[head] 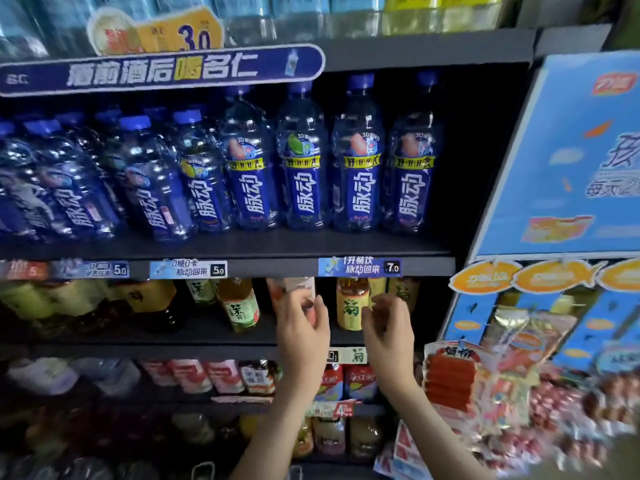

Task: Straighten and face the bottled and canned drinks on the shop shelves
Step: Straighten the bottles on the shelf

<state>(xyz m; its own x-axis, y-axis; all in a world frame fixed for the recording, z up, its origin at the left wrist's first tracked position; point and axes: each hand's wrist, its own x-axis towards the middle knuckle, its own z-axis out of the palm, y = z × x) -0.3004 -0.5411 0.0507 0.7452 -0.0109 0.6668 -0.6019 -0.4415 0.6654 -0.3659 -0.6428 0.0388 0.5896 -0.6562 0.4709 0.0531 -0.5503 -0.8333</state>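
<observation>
Both hands are raised to the tea shelf (207,332), working side by side.

Left hand (304,329): fingers curled round the lower part of a pink bottle (292,289), which stands upright directly above the knuckles. The grip is low on the body, which I judge suits turning the label outward or drawing the bottle to the shelf lip. The label is blurred, so I cannot say which way it faces.

Right hand (387,327): fingers loosely curled, half closed, just right of a yellow bottle (350,308) that stands between the two hands. Thumb and fingertips overlap its right edge in this view, but whether they touch it cannot be told. The hand looks poised to take this bottle next.

Surroundings:
- Left of the left hand, a green-tea bottle (239,306) leans out of true, a likely item for correction.
- Above both hands, past the price strip (360,267), blue bottles (301,161) stand in a row. Those directly overhead face front, while those further left tilt and turn.
- Below the wrists, red bottles (360,381) occupy the next shelf down.
- Right of the right hand hangs a snack rack (519,358), close to the forearm. It is a snag risk if the elbow swings out.

Assessment: facing is under way on this shelf and far from complete overall.
</observation>
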